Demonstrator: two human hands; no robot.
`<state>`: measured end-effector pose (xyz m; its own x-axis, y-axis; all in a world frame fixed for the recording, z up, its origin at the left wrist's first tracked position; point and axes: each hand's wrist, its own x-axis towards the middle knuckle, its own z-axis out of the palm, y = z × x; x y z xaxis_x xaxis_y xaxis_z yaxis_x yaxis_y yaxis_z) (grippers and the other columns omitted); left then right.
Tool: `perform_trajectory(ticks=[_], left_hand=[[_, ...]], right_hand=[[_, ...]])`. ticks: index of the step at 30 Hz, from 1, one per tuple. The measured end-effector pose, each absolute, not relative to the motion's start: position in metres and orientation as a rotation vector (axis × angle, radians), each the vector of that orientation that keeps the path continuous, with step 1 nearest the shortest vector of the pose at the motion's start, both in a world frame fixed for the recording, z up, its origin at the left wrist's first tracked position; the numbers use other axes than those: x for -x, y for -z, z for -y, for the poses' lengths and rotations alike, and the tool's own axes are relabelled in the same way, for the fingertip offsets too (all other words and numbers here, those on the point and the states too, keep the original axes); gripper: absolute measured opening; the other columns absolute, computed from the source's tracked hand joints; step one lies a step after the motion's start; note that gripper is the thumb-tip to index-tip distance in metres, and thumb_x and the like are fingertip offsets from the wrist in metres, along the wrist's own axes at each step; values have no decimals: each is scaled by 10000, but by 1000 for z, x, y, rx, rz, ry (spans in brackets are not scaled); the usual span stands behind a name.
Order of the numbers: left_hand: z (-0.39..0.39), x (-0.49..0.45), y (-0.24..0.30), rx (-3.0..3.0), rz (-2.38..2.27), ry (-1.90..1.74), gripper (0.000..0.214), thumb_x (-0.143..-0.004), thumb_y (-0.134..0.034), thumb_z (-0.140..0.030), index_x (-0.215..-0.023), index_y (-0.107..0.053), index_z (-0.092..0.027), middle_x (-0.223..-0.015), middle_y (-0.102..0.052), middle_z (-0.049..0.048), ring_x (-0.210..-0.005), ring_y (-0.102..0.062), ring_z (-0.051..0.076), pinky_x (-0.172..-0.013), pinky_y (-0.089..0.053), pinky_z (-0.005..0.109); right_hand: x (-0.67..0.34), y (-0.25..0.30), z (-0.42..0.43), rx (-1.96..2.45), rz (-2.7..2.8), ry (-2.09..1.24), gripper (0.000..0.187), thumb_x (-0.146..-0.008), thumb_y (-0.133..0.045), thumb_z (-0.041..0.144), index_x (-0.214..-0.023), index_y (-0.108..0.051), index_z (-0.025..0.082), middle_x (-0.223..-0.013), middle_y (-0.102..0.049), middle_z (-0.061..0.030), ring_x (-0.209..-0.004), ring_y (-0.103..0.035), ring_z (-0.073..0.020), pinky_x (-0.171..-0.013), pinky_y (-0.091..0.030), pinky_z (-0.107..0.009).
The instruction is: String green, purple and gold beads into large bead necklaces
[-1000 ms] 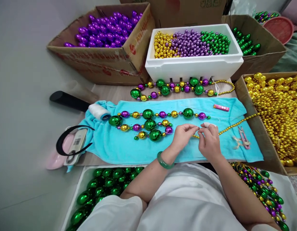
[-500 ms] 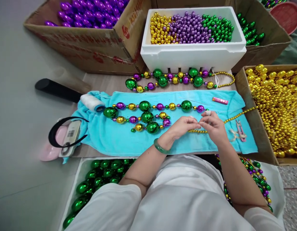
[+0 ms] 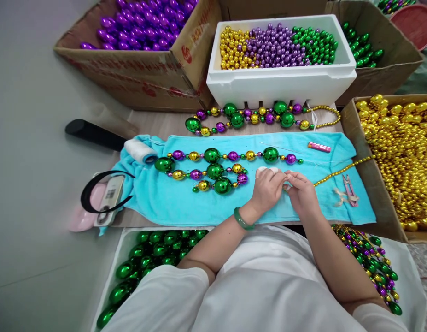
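Observation:
My left hand (image 3: 268, 189), fingers curled and pinched, meets the fingertips of my right hand (image 3: 301, 190) above the towel. White wrap covers some left fingers, and a faint thread (image 3: 257, 177) shows beside them. A gold bead strand (image 3: 341, 170) runs from the right-hand box to my closed right hand; its end is hidden among the fingers. Left of my hands a bead garland (image 3: 215, 171) of green, purple and gold beads lies folded in rows. Its upper row ends in a small green bead (image 3: 301, 161) just beyond my fingers.
On the blue towel (image 3: 185, 207) lie a thread spool (image 3: 140, 151), a pink lighter (image 3: 319, 147) and thread snips (image 3: 350, 191). Another garland (image 3: 236, 121) lies behind it. A white foam box (image 3: 280, 78) and cardboard boxes (image 3: 130, 76) of beads stand around. A black headband (image 3: 85, 196) sits left.
My left hand has turned and curled its fingers more, back upward. Both hands have dropped slightly from the garland's upper end, uncovering its small green bead. The whole view has shifted a little.

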<state>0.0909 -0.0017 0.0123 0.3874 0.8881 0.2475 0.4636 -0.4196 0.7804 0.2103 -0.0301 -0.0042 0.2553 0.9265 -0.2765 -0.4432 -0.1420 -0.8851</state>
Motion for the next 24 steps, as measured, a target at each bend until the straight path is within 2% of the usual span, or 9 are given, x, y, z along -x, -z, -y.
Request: perform_trajectory(ticks=[3,6,8,12,19,24], left_hand=[[-1,-93,-13,-1781,-1159,-1001,205,-896,-495,-312,-800,-642,-205,-864,-628,60,-875,-521,194,-870,-361,328],[-7,-94,-16,-1488,-1139,-1062,172,-852,-560,-305,-732,-613,-193,-799,-584,29,-807,-515,161,-762,-389,277],[-10,-95,-17,-1400,-1144,-1059,156,-820,-595,-296,-712,-615,-185,-797,-573,22,-801,-506,150,-751,-384,265],[-9,-95,-17,-1321,-1133,-1045,172,-778,-630,-307,-671,-625,-173,-789,-568,20,-824,-500,147,-783,-382,264],[-4,-98,-22,-1090,-1001,-976,208,-712,-676,-350,-639,-622,-163,-737,-566,10,-778,-500,135,-781,-400,262],[-3,-96,-28,-988,-1019,-913,223,-689,-682,-365,-648,-609,-158,-699,-587,3,-733,-511,126,-751,-408,258]], right_hand=[[-205,3,32,1216,568,-1320,207,-687,-697,363,-733,-596,188,-842,-589,-49,-743,-552,-170,-573,-438,-287],[-201,2,39,1388,784,-879,140,-750,-656,331,-777,-624,197,-914,-578,-68,-889,-559,-203,-642,-465,-309],[-201,1,44,1440,1005,-518,77,-796,-624,285,-829,-643,218,-964,-566,-76,-980,-545,-221,-733,-479,-351],[-205,0,46,1450,1334,-195,98,-834,-600,218,-904,-665,240,-977,-560,-88,-959,-553,-237,-828,-466,-437],[-210,-1,42,1452,1383,-138,95,-845,-614,226,-891,-692,253,-957,-581,-70,-940,-560,-231,-848,-458,-440],[-218,-12,42,1404,1187,-387,59,-825,-628,265,-798,-663,226,-916,-568,-46,-887,-560,-202,-760,-464,-374]])
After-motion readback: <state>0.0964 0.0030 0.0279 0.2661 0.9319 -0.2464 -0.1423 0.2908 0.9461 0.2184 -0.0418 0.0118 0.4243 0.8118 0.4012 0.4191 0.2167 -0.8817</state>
